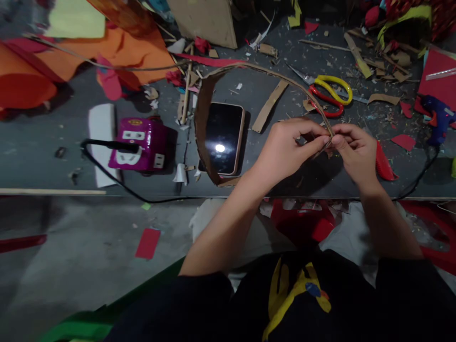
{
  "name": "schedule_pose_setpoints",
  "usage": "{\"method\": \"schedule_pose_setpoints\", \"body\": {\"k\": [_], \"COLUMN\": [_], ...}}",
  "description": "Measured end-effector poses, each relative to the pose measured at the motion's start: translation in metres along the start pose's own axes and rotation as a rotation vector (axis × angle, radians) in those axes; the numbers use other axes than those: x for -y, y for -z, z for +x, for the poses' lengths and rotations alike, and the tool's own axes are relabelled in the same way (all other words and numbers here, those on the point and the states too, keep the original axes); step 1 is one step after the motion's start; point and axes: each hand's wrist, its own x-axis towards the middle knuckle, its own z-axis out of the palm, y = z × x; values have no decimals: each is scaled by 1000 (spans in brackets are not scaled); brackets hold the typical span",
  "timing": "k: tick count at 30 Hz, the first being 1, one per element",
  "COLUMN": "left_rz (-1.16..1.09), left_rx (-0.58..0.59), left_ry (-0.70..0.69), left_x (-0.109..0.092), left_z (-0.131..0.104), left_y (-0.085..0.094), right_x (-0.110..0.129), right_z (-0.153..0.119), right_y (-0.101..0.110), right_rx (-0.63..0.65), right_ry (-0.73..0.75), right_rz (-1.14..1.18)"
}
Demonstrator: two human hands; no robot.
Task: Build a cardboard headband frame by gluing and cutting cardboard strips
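A long cardboard strip is bent into a large loop above the table. My left hand pinches it at the loop's right side, thumb against fingers. Right beside it, my right hand also pinches the strip, and the two thumbs nearly meet. Part of the strip is hidden behind my left hand and forearm. A phone with a dark screen lies partly inside the loop. Scissors with red and yellow handles rest just beyond my hands, and a flat cardboard piece lies to their left.
A purple power socket block with a black cable stands at left. At right lies a blue glue gun, with a red object nearer my right wrist. Orange sheets and cardboard scraps litter the back. The table's front edge runs before me.
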Motion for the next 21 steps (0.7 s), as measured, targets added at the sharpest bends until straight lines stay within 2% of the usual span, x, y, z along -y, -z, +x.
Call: {"method": "schedule_pose_setpoints", "body": {"k": [12,17,19,21], "left_rz": [-1,58,132,223], "left_rx": [50,47,19,-57], "left_ry": [-34,-57,-80,-149], "left_x": [3,11,12,2], "left_z": [3,2,6,7], "left_y": [1,1,-2,-4], "right_x": [1,-4,-7,-8], "right_z": [1,2,3,5], "right_y": [-1,-2,-2,-3], "right_rx": [-42,-19,-15,-41], "right_ry": [-92,-143,-163,-185], "right_rz": [41,93,131,174]}}
